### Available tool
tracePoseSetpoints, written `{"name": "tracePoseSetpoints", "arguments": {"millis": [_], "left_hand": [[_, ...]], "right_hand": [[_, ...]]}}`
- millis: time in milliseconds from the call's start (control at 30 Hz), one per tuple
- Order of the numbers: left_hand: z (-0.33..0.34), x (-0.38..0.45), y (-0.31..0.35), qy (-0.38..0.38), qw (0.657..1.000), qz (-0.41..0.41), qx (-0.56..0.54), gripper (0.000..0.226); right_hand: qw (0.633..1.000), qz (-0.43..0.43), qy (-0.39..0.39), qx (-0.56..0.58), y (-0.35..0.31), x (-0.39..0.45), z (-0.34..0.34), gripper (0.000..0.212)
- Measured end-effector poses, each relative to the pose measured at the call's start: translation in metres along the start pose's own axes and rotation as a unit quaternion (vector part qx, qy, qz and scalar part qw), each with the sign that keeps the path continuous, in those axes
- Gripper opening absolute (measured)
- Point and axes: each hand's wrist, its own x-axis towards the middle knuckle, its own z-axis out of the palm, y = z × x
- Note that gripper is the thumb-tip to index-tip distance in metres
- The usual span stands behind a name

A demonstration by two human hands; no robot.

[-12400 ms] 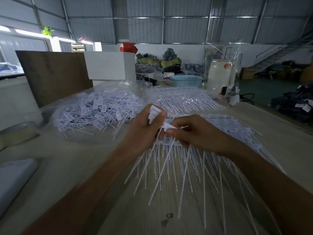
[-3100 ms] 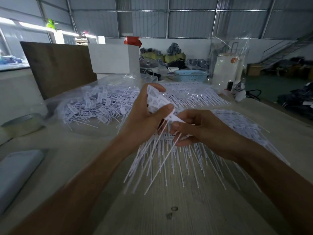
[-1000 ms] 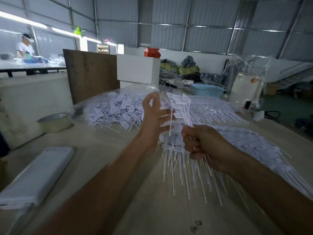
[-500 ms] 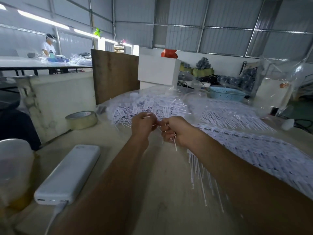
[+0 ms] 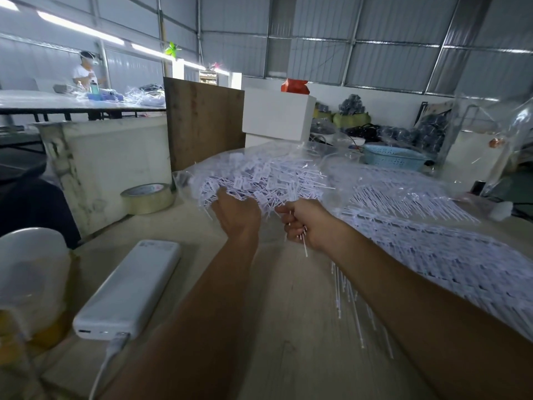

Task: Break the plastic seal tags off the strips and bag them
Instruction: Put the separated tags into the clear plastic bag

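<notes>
- Both my hands have reached forward since half a second ago: my left hand (image 5: 238, 216) is now at the near edge of the clear bag (image 5: 184, 180) of loose tags (image 5: 259, 176), where before it met the right one short of the bag.
- My left grip is curled, knuckles up, its fingertips buried among the tags at the bag's mouth; I cannot tell whether it holds any.
- My right hand (image 5: 305, 223), just right of the left one and near the bag's edge, is a closed fist pinching a few thin white stems whose ends poke out below it.
- My view has swung left, so the white power bank (image 5: 127, 287) and its cable now sit large, well this side of the bag.
- Tags in the bag are small flat white rectangles on stiff, thin stems, heaped crosswise; the bag itself is glossy and crinkled.
- Unbroken strips (image 5: 450, 255) lie right of the bag in a dense fan of fine white rods on the pale, matt table (image 5: 288, 327).
- A roll of glossy clear tape (image 5: 148, 197) sits left of the bag; a brown board (image 5: 202, 122) stands upright behind it.
</notes>
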Motion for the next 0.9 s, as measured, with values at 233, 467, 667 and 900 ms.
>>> {"name": "tracePoseSetpoints", "arguments": {"millis": [233,467,667,900], "left_hand": [[-0.001,-0.002,-0.014,-0.093,0.980,0.048,0.171,0.046],[-0.006,-0.001,-0.013,-0.106,0.936,0.132,0.309,0.020],[0.003,-0.015,0.004,-0.172,0.924,0.236,0.246,0.016],[0.001,-0.016,0.012,-0.261,0.907,0.272,0.186,0.016]], "right_hand": [[1.000,-0.002,0.006,-0.006,-0.001,-0.003,0.000,0.016],[1.000,-0.011,-0.007,-0.004,0.004,-0.010,-0.003,0.013],[0.993,-0.083,0.074,-0.037,0.000,-0.012,-0.002,0.015],[0.988,-0.073,0.077,-0.116,-0.013,-0.009,-0.006,0.029]]}}
